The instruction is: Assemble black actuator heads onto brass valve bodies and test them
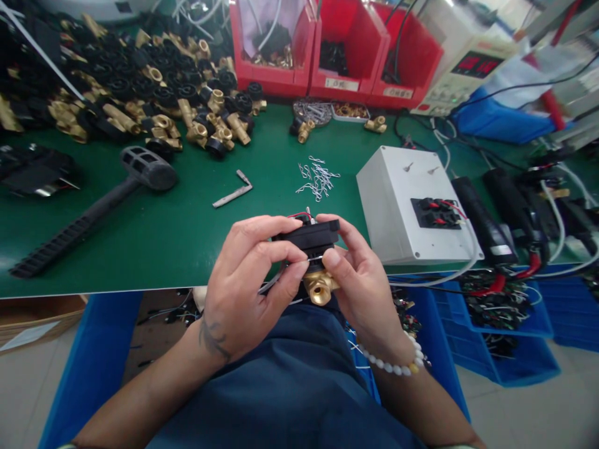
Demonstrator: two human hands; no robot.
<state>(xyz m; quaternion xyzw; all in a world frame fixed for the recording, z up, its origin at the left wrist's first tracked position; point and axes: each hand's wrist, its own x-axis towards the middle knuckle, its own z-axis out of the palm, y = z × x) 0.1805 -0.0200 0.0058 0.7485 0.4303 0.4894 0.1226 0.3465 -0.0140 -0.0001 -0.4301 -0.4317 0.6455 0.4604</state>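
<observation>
Over the near edge of the table, both my hands are around a brass valve with a black plastic housing on top. My left hand is closed, its thumb and a finger pinching one end of a thin metal pin; another finger rests on the housing. My right hand grips the valve from the right, thumb at the pin's other end. How far the pin sits in the valve is hidden. Beyond my hands lies a loose heap of small wire spring clips.
A black mallet and a bent metal tool lie left. Brass valve bodies with black caps are piled behind. Red bins stand at the back, a grey switch box at right. Blue crates sit below.
</observation>
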